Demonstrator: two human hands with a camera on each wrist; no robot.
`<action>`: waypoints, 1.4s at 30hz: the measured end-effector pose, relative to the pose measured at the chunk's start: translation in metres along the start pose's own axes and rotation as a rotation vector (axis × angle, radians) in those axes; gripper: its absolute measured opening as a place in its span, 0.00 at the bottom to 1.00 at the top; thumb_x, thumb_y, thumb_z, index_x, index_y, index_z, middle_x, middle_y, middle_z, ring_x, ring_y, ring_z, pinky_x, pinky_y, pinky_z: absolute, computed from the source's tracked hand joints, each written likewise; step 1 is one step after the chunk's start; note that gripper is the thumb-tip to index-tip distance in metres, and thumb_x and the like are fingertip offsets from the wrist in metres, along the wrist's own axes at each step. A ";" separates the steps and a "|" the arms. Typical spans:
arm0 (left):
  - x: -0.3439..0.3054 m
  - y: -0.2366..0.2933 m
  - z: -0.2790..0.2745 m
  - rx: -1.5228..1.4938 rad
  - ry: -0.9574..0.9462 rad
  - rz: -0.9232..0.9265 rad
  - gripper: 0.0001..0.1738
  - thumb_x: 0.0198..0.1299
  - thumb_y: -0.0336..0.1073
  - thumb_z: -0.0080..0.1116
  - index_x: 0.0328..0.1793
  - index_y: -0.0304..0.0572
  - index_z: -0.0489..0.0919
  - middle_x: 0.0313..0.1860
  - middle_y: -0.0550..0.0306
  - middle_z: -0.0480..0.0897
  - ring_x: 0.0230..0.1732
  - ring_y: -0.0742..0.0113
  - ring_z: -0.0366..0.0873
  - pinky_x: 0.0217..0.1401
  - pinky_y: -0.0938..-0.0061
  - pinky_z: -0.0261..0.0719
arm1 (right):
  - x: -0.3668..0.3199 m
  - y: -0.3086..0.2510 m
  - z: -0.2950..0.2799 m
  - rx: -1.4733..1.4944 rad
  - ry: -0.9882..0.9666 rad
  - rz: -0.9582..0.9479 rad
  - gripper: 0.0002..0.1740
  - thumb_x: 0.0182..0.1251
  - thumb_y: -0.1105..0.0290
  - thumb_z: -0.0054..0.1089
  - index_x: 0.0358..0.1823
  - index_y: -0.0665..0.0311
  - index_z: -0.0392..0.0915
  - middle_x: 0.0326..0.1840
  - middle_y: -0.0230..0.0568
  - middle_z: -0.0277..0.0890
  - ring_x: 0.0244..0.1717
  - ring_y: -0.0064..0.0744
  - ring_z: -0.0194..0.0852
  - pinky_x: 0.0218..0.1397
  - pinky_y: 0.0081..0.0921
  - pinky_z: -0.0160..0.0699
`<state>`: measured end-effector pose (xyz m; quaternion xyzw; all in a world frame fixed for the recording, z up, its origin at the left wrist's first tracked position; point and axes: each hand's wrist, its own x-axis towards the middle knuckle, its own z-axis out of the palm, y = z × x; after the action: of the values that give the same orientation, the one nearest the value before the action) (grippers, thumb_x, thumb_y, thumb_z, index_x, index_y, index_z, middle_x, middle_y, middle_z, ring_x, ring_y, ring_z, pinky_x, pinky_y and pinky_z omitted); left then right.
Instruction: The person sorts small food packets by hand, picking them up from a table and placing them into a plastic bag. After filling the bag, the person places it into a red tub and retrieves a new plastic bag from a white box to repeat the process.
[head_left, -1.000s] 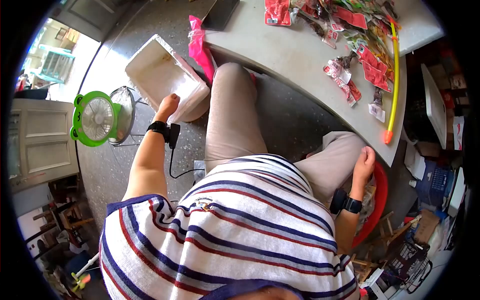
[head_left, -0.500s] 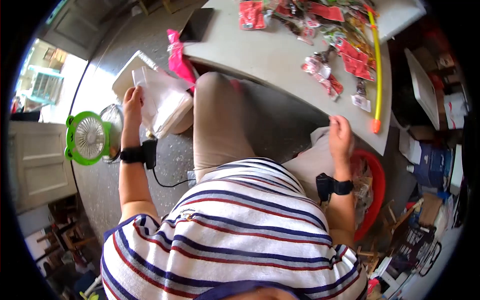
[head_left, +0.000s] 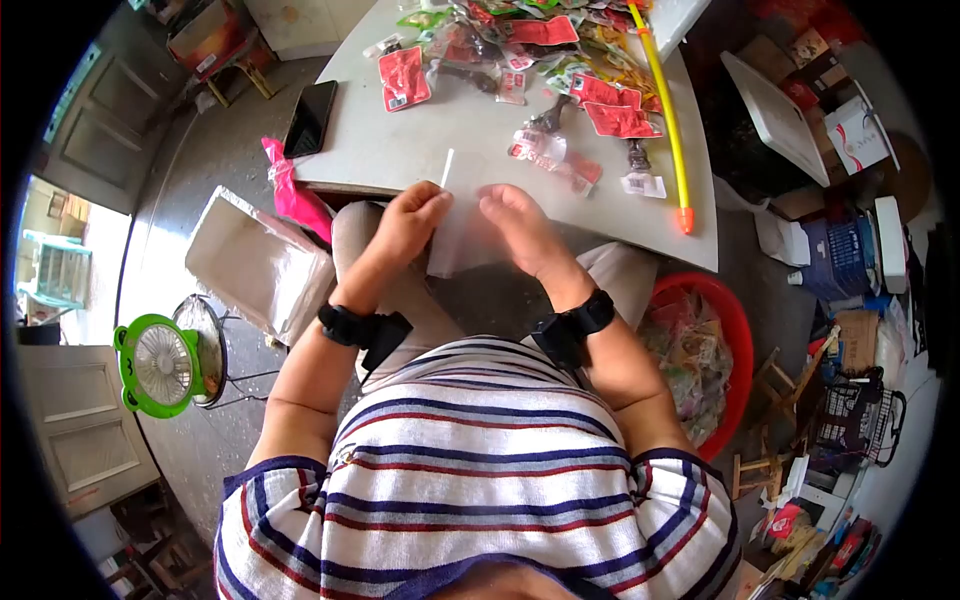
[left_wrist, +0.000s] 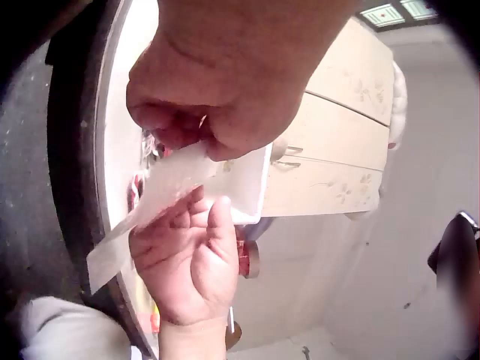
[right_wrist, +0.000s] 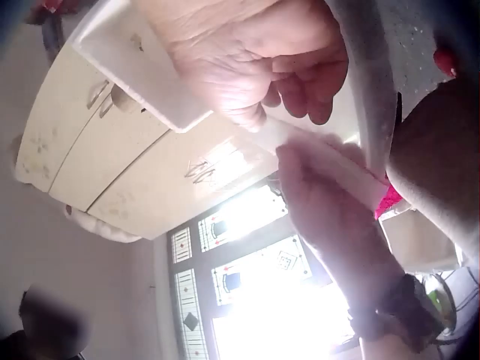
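A thin, translucent plastic bag [head_left: 460, 240] hangs between the hands in front of the body, close to the table's near edge. My left hand [head_left: 408, 225] pinches its upper left edge between thumb and fingers. Facing it, my right hand [head_left: 528, 235] is beside the bag's right side, fingers loosely bent. In the left wrist view the bag [left_wrist: 161, 191] slopes down from the left fingers and passes over the right hand's fingertips [left_wrist: 184, 217]. Red and clear snack packets [head_left: 620, 120] lie scattered across the table [head_left: 370, 150] beyond the hands.
A white foam box [head_left: 230, 260] stands on the floor at left, near a green fan [head_left: 165, 365]. A red tub [head_left: 740, 350] of packets is at right. On the table are a phone [head_left: 310, 118] and a yellow tube [head_left: 665, 120]; pink plastic [head_left: 295, 195] hangs at its corner.
My left hand has lifted the plastic bag out of the foam box and brought it right, to the front of the body. The right hand has moved left beside it. The head view has shifted.
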<state>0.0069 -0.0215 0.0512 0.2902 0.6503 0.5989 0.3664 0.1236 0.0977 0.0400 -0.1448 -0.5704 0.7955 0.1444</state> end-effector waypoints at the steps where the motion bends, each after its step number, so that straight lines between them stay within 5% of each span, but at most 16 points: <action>1: 0.001 -0.002 0.006 -0.040 -0.030 0.006 0.09 0.55 0.35 0.47 0.32 0.35 0.71 0.22 0.68 0.69 0.24 0.82 0.62 0.25 0.87 0.60 | -0.001 -0.001 -0.002 0.010 0.018 0.023 0.14 0.57 0.64 0.46 0.39 0.66 0.66 0.30 0.32 0.67 0.29 0.19 0.66 0.30 0.15 0.65; 7: 0.001 -0.002 0.026 -0.131 -0.102 -0.116 0.11 0.57 0.39 0.44 0.36 0.40 0.70 0.23 0.69 0.67 0.24 0.81 0.61 0.26 0.86 0.61 | -0.007 -0.005 -0.010 0.075 0.072 0.060 0.09 0.57 0.66 0.46 0.34 0.64 0.67 0.27 0.31 0.67 0.27 0.18 0.65 0.28 0.15 0.65; 8: 0.010 -0.020 0.029 -0.192 0.023 -0.019 0.11 0.54 0.37 0.48 0.39 0.37 0.70 0.28 0.64 0.69 0.26 0.79 0.64 0.28 0.85 0.63 | -0.006 -0.003 -0.014 0.107 0.068 0.055 0.09 0.57 0.66 0.46 0.34 0.64 0.68 0.26 0.31 0.67 0.27 0.17 0.65 0.28 0.15 0.65; 12: 0.010 -0.016 0.025 0.692 0.274 0.817 0.17 0.42 0.30 0.58 0.40 0.35 0.69 0.36 0.53 0.70 0.32 0.66 0.68 0.32 0.79 0.68 | -0.008 -0.013 -0.013 0.067 0.150 0.000 0.09 0.57 0.67 0.45 0.33 0.65 0.68 0.25 0.31 0.67 0.26 0.18 0.65 0.28 0.15 0.65; 19: 0.002 -0.004 0.036 0.655 0.010 0.565 0.13 0.45 0.33 0.58 0.36 0.35 0.71 0.31 0.55 0.73 0.29 0.68 0.69 0.30 0.79 0.69 | -0.007 -0.017 -0.008 -0.043 0.142 -0.048 0.10 0.59 0.66 0.44 0.32 0.66 0.68 0.26 0.31 0.68 0.27 0.19 0.66 0.30 0.16 0.66; 22: 0.010 -0.018 0.038 0.214 -0.041 0.364 0.10 0.52 0.35 0.52 0.36 0.35 0.71 0.26 0.59 0.73 0.25 0.76 0.66 0.26 0.82 0.66 | -0.007 -0.013 -0.010 -0.041 0.154 -0.037 0.11 0.59 0.65 0.43 0.32 0.66 0.68 0.26 0.32 0.68 0.27 0.19 0.66 0.29 0.15 0.65; 25: 0.000 0.008 0.036 -0.135 -0.111 -0.079 0.09 0.56 0.36 0.46 0.35 0.36 0.71 0.24 0.62 0.73 0.25 0.79 0.66 0.26 0.84 0.65 | -0.007 -0.016 -0.010 0.001 0.144 -0.011 0.10 0.59 0.65 0.43 0.31 0.65 0.68 0.26 0.32 0.68 0.27 0.18 0.65 0.28 0.15 0.65; 29: 0.008 -0.005 0.026 -0.473 -0.207 -0.178 0.09 0.56 0.35 0.44 0.36 0.36 0.70 0.23 0.64 0.70 0.25 0.79 0.65 0.25 0.84 0.65 | -0.005 -0.014 -0.014 0.107 0.140 0.033 0.09 0.57 0.66 0.44 0.30 0.64 0.67 0.26 0.32 0.68 0.27 0.18 0.65 0.27 0.15 0.65; 32: 0.012 -0.017 0.028 -0.118 0.066 -0.022 0.09 0.55 0.33 0.44 0.38 0.35 0.69 0.21 0.65 0.69 0.23 0.80 0.64 0.24 0.84 0.65 | -0.003 -0.010 -0.016 0.181 0.135 0.045 0.07 0.57 0.67 0.45 0.29 0.63 0.67 0.26 0.31 0.68 0.26 0.18 0.66 0.27 0.15 0.66; 35: 0.003 -0.026 0.027 0.406 -0.004 0.114 0.09 0.50 0.34 0.48 0.37 0.39 0.70 0.21 0.58 0.73 0.20 0.73 0.68 0.24 0.80 0.67 | 0.001 -0.011 -0.009 0.226 0.104 0.049 0.07 0.57 0.66 0.45 0.30 0.62 0.67 0.26 0.30 0.69 0.26 0.18 0.66 0.28 0.15 0.66; 40: 0.014 -0.038 0.000 0.201 0.234 0.184 0.10 0.49 0.30 0.48 0.39 0.39 0.72 0.17 0.61 0.70 0.19 0.77 0.64 0.20 0.81 0.64 | 0.011 -0.014 0.000 0.200 0.067 0.103 0.08 0.57 0.65 0.45 0.31 0.61 0.67 0.27 0.29 0.69 0.28 0.18 0.68 0.29 0.15 0.67; 42: 0.026 -0.026 -0.032 -0.124 0.351 0.105 0.11 0.52 0.29 0.48 0.43 0.40 0.71 0.21 0.66 0.67 0.18 0.81 0.59 0.17 0.85 0.56 | 0.018 -0.011 -0.006 0.095 0.046 0.016 0.08 0.57 0.65 0.45 0.31 0.61 0.67 0.27 0.29 0.69 0.29 0.18 0.68 0.29 0.15 0.67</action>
<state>-0.0326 -0.0219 0.0230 0.1917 0.6500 0.6975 0.2328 0.1104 0.1132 0.0480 -0.1604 -0.5272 0.8194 0.1577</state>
